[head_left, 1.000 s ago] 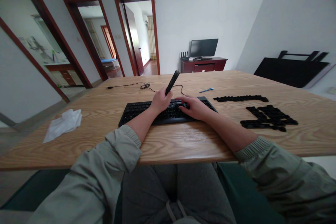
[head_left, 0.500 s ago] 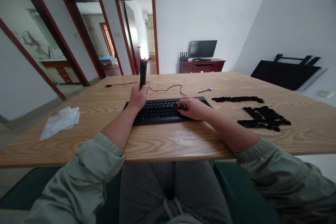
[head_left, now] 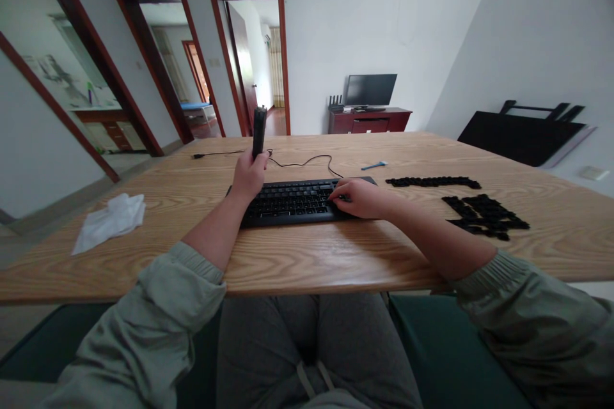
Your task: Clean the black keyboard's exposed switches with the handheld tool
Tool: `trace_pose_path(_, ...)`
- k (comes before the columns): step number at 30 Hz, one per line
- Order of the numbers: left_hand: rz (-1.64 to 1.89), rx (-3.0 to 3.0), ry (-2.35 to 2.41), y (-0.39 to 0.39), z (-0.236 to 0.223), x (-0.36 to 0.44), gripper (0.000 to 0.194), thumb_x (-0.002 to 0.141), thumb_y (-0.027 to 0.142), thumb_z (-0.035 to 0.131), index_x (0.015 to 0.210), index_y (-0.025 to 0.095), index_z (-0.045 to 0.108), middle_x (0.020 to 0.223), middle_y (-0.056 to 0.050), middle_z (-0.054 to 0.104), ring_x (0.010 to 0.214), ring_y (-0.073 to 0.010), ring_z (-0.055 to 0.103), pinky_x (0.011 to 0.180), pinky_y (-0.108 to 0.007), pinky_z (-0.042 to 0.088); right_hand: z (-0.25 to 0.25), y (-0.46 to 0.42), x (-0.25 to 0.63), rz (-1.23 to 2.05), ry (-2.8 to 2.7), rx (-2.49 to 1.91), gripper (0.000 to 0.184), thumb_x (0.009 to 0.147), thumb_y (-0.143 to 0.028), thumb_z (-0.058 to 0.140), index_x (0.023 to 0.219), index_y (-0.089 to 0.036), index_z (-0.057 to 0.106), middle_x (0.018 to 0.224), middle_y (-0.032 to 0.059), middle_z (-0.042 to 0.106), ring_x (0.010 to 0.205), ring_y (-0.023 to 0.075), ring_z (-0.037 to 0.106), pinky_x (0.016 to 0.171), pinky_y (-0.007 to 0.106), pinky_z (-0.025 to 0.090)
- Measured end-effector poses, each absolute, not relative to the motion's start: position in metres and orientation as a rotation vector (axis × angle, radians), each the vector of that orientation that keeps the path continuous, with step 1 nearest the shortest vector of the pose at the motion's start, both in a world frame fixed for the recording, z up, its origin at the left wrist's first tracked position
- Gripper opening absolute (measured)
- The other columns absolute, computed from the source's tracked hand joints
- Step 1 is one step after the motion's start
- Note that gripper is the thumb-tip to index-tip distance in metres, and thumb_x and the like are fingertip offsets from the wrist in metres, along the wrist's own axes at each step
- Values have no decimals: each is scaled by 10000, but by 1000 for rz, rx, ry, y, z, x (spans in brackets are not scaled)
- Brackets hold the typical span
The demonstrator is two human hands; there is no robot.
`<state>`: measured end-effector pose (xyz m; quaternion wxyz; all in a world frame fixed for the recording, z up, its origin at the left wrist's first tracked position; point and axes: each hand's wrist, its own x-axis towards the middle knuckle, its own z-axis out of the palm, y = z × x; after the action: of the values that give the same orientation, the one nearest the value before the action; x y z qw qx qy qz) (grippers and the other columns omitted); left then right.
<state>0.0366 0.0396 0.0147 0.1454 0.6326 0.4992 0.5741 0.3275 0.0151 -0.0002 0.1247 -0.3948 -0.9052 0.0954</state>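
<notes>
A black keyboard (head_left: 297,199) lies on the wooden table in front of me. My left hand (head_left: 249,176) is wrapped round an upright black stick-like device (head_left: 259,130), whose kind I cannot make out, above the keyboard's left side. Over the right part of the keys is my right hand (head_left: 362,197), thumb and fingers pinched together at the key surface. Whatever is between those fingertips is hidden or too small to name. To the right lie a row of loose black keycaps (head_left: 434,183) and a larger patch of keycaps (head_left: 489,212).
Behind the keyboard a thin black cable (head_left: 307,162) runs left to its plug. A small blue brush (head_left: 374,166) rests beyond the right hand. White tissue (head_left: 110,220) sits at the left. The table's front edge (head_left: 326,291) is close to my lap.
My right hand has shifted slightly right along the keys, its forearm swinging outward. The left hand and its black device have moved a little left and tilted slightly.
</notes>
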Motion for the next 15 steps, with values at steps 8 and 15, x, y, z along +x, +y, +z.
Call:
trace_pose_path(8,1619,1849,1480,38,15,39,229,828,373,496,677,201,491,621,10,486,605,-139,453,587,-279,352,-5,14,340,188,-2637,-1118,252,857,-234,606,1051,-252,765,1016,54,740,855,201,666,806,323,514)
trace_pose_path(15,1624,1891,1453,40,13,37,193,820,329,491,680,196,499,614,19,478,601,-135,457,602,-282,347,24,48,454,104,-2327,-1737,199,856,-296,685,1014,-204,763,831,54,732,633,126,583,656,287,425)
